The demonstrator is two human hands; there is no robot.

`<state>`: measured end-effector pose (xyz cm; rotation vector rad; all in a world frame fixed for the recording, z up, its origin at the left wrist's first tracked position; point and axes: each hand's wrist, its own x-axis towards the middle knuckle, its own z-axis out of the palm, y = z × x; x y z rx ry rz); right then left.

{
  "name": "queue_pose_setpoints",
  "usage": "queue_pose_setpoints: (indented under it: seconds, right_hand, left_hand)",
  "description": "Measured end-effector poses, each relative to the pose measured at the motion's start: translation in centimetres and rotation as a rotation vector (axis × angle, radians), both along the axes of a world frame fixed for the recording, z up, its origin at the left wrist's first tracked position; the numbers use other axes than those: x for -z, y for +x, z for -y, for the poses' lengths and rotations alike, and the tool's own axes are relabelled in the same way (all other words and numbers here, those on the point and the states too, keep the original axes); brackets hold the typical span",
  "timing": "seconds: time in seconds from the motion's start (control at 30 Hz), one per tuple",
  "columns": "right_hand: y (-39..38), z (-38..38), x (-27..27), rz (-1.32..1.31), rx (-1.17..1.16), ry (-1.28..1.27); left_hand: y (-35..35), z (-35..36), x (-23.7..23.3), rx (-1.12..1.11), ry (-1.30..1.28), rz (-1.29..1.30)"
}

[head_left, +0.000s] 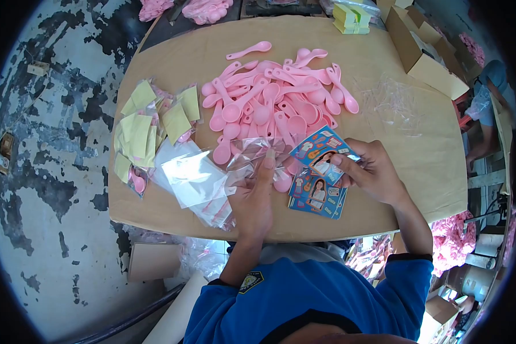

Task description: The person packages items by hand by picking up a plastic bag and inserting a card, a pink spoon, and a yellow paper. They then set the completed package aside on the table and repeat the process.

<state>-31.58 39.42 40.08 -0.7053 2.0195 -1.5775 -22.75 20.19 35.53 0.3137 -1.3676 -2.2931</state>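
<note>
A clear plastic bag [247, 153] is pinched between the thumb and fingers of my left hand [251, 207], over the near edge of a heap of pink plastic spoons [264, 109]. My right hand [378, 175] grips a blue printed card [322, 143] by its right side, close to the bag's right edge. Beneath that card lies a small stack of similar blue cards [327, 202] on the table. Left of my left hand is a stack of flat clear bags [192, 179]. Beyond it are several filled bags with yellow cards [140, 135] and pink spoons inside.
Brown paper covers the table [436, 172]. An open cardboard box [421, 46] stands at the far right, near a bundle of yellow cards [351, 20]. Thin clear strands [391, 106] lie right of the spoons. Another person [490, 109] is beyond the right edge.
</note>
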Motion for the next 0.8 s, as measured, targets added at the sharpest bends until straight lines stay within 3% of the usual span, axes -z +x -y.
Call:
queue_pose_setpoints:
  seconds: [0.27, 0.33, 0.43, 0.57, 0.63, 0.73, 0.8]
  right_hand:
    - [0.2, 0.9, 1.2, -0.190, -0.165, 0.049]
    - [0.5, 1.0, 1.1, -0.096, -0.132, -0.007]
    - [0.5, 0.8, 1.2, 0.063, -0.120, -0.060]
    - [0.5, 0.4, 1.2, 0.182, -0.218, -0.021]
    - [0.5, 0.4, 2.0, 0.107, -0.250, -0.056]
    - [1.0, 0.9, 1.5, 0.086, -0.271, -0.096]
    - [1.2, 1.3, 1.4, 0.091, -0.275, -0.101]
  left_hand:
    - [-0.1, -0.6, -0.8, 0.160, -0.002, -0.011]
    - [0.3, -0.3, -0.5, 0.256, -0.145, 0.044]
    - [0.5, 0.0, -0.8, 0.413, -0.152, 0.186]
    - [0.2, -0.7, -0.3, 0.519, -0.169, 0.006]
    - [0.3, -0.8, 0.0, 0.589, -0.184, -0.024]
    - [0.1, -0.8, -0.3, 0.593, -0.065, -0.312]
    - [0.5, -0.3, 0.2, 0.538, 0.232, -0.219]
